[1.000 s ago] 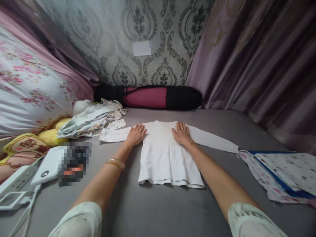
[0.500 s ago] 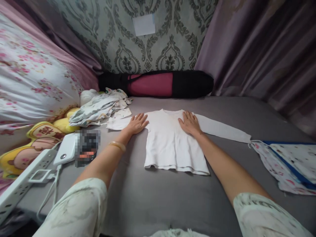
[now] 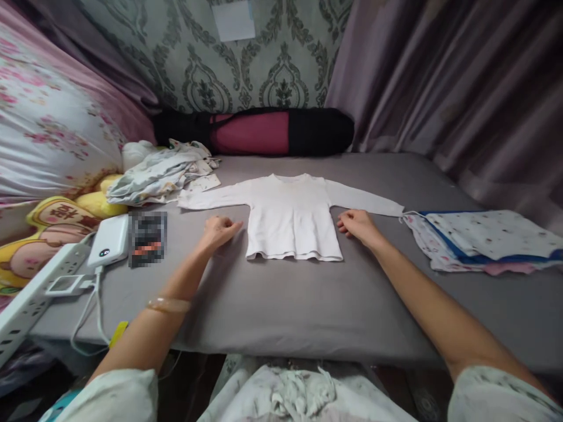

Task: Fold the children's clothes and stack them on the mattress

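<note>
A white long-sleeved shirt (image 3: pixel 292 217) lies spread flat on the grey sheet, its neckline toward the wall and its hem toward me. Both sleeves stretch out to the sides. My left hand (image 3: pixel 220 230) is just left of the shirt's body, below the sleeve, with its fingers curled in and nothing seen in them. On the other side, my right hand (image 3: pixel 358 225) is close to the shirt's right edge, also with curled fingers and no visible object. Neither hand appears to touch the shirt.
Folded printed cloths (image 3: pixel 492 234) lie at the right, by the sleeve's cuff. Crumpled clothes (image 3: pixel 162 173), a yellow plush cushion (image 3: pixel 57 234), a white power bank (image 3: pixel 109 240) and a power strip (image 3: pixel 44 299) are at left. A black and red long bag (image 3: pixel 250 133) lies along the wall.
Both hands have come off the shirt's shoulders and moved back toward me and outward. Their flat fingers have curled in. My view has shifted, and the shirt lies free of the hands.
</note>
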`<state>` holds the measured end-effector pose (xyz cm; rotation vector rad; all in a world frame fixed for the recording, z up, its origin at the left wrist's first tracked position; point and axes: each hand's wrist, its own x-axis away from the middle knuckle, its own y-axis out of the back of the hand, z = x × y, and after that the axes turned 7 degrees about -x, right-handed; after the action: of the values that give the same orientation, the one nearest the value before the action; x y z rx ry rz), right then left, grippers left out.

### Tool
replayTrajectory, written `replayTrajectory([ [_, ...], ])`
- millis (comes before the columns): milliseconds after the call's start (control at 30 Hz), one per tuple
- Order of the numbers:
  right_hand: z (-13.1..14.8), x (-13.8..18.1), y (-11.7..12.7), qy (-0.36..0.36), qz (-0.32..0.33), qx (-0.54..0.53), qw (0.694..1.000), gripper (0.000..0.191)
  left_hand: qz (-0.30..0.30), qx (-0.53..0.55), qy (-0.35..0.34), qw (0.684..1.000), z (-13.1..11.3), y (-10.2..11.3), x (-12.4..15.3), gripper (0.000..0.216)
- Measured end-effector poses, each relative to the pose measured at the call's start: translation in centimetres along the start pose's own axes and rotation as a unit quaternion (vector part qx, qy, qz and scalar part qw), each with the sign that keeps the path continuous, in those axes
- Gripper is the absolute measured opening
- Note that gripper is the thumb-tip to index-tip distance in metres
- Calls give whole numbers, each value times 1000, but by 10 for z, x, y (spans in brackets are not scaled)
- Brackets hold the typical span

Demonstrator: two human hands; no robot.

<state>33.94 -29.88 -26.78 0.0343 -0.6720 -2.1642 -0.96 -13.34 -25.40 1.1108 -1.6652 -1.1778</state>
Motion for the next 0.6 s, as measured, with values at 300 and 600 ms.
replayTrajectory([
  [300,5,74,4,65,47,263,962,36,43,29,-9,999,-25,-4,64,43],
  [600,3,87,-4,96,47,323,940,26,9,72,24,997,-40,-14,72,28],
])
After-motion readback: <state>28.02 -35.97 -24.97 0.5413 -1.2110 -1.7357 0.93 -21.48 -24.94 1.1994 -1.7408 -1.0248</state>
